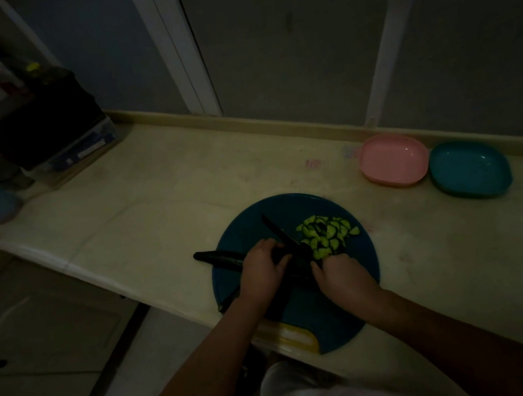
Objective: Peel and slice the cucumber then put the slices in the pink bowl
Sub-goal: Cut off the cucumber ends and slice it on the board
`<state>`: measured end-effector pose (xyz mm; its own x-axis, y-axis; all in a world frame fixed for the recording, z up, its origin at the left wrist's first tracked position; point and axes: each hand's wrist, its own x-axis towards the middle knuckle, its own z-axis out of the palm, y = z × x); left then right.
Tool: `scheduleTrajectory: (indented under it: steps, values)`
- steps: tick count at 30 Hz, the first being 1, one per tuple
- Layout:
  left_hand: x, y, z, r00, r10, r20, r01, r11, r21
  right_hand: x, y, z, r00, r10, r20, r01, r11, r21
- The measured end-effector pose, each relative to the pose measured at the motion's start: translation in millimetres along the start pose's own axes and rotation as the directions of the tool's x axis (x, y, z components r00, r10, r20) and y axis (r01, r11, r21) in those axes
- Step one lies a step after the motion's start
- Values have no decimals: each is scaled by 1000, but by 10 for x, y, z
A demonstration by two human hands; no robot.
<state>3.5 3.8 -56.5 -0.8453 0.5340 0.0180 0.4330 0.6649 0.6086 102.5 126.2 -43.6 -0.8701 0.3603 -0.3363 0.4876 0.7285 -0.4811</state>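
A: Hand pose?

B: Both forearms come in from the bottom edge and meet over a round blue cutting board (241, 233) on the pale counter (184, 174). The left hand (262, 264) lies palm down with its fingers curled over the cut end of the cucumber (218, 257). The dark, unpeeled rest sticks out leftward past the board's rim.

A: Right?

B: The right hand (340, 274) has its fingers wrapped tight round the knife (283, 236). The handle is hidden in the fist. The black blade angles up and left, just beside the left fingertips, with its tip over the board.

A: Slices?

B: 1 loose pile of half-moon slices (328, 234) sits on the board, right of the blade and touching the right hand's knuckles. The pink bowl (391, 159) is well apart at the counter's rear right, near the wall. It touches or almost touches a teal bowl (469, 170) on its right.

A: Other items?

B: A thin dark tool (228, 300) lies on the board's left edge under the left forearm; its type cannot be told. A yellow item (291, 336) sits at the counter's front edge beside the board.

A: Any text?

B: None readable. The box (80, 148) at rear left has a blue-and-white panel, too blurred to read. Faint pink marks (312, 163) show on the counter near the pink bowl, illegible.
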Motion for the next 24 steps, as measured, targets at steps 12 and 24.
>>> scheduleTrajectory:
  steps: [12,24]
  values:
    - [5,-30,25,1000,-23,-12,23,999,-34,-82,-13,-42,1000,-28,-5,28,999,-39]
    - [10,-16,24,999,-40,-3,40,999,-24,-23,-74,44,1000,-19,10,20,997,-78]
